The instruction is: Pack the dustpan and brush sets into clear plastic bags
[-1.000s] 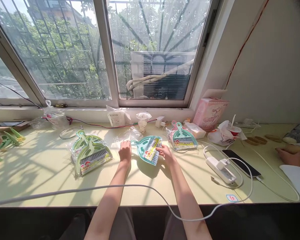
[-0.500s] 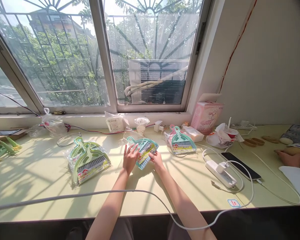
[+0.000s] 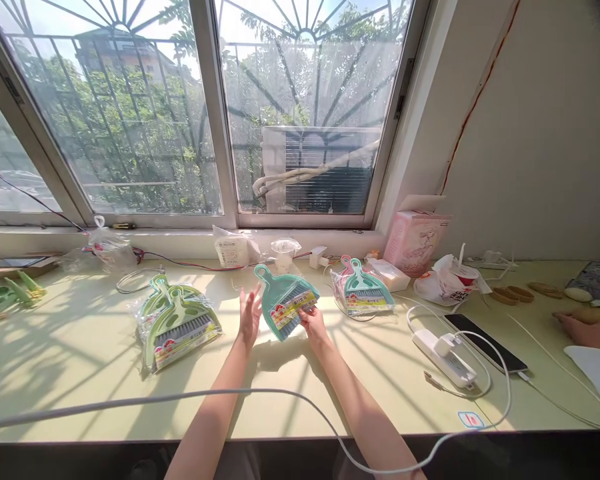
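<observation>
A teal dustpan (image 3: 279,283) is held up above the pale table (image 3: 100,407), closer to the person than the clear plastic cup (image 3: 285,249), and the bottom of the cup is partly hidden by it. A small brush (image 3: 285,329) with gray hairs is tucked into the dustpan, and a bright yellow label (image 3: 293,309) is wrapped across the brush. The dustpan is tilted, with its loop handle pointed up and to the left.

The low right side of the dustpan is pinched by the right hand (image 3: 315,327), with thumb and fingers pressed together on the label and brush. The left hand (image 3: 250,317) is held just beside the dustpan's left edge, with its fingers spread apart; whether the edge is touched cannot be told.

To the left of the cup and nearer, green dustpans (image 3: 183,327) are laid in clear wrap. To the right of the cup and a bit nearer, another teal dustpan (image 3: 366,293) is set, with a pink handle (image 3: 347,265) seen behind it. Farther right of the cup, a pink box (image 3: 414,241) is stood up. Far to the right and nearer than the cup, a white power strip (image 3: 445,363) is placed beside a black phone (image 3: 487,343).
</observation>
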Motion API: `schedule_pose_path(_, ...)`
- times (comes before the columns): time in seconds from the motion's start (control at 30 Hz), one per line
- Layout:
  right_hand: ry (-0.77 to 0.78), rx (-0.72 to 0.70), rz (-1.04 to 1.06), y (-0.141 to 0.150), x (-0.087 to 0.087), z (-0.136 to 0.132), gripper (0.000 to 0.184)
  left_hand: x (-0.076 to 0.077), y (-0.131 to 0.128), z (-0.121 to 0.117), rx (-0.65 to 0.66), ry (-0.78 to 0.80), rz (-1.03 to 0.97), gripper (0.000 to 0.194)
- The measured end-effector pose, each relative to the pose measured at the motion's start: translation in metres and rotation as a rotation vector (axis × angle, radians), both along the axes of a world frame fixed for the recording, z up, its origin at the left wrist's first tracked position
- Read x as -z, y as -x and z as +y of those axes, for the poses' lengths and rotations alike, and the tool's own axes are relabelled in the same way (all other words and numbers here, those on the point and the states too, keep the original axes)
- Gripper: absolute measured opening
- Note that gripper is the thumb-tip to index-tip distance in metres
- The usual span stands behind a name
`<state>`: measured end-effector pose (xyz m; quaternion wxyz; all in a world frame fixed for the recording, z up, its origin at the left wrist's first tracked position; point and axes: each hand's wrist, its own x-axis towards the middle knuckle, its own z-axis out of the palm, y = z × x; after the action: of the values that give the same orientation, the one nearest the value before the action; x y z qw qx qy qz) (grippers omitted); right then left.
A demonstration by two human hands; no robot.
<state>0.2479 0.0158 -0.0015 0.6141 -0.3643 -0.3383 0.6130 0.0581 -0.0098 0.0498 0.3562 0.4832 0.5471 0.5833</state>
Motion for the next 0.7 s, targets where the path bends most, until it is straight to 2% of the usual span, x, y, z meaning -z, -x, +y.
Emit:
schedule_pose_path(0.07, 0.007, 0.027, 0.007, 0.003, 0.004, 0.001, 0.050, 0.000, -0.006, 0.003, 0.045, -0.030, -0.115, 0.109)
schedule_pose_path(0.17, 0.015, 0.088, 0.008, 0.001, 0.010, 0.002, 0.051, 0.006, -0.019, 0.002, 0.091, -0.002, -0.174, 0.124)
schedule_pose_path(0.3, 0.038, 0.135, 0.031, -0.007, 0.010, 0.003, 0.051, 0.020, -0.027, -0.001, 0.330, 0.133, -0.164, 0.124)
schedule_pose_path(0.43, 0.092, 0.160, 0.050, -0.014, 0.003, 0.006, 0.051, 0.026, -0.016, -0.001, 0.506, 0.100, -0.326, 0.122)
schedule_pose_path(0.5, 0.085, 0.112, 0.056, -0.016, 0.000, 0.007, 0.054, 0.024, -0.004, 0.002, 0.503, 0.060, -0.528, 0.117)
schedule_pose_path(0.6, 0.036, -0.013, 0.055, -0.017, -0.001, 0.007, 0.061, 0.017, 0.015, 0.010, 0.377, -0.054, -0.889, 0.099)
schedule_pose_path(0.67, 0.016, -0.096, 0.029, -0.014, 0.001, 0.006, 0.065, 0.013, 0.022, 0.013, 0.331, -0.151, -1.022, 0.083)
schedule_pose_path(0.7, 0.009, -0.135, 0.008, -0.012, 0.002, 0.004, 0.065, 0.012, 0.023, 0.013, 0.365, -0.176, -1.029, 0.078)
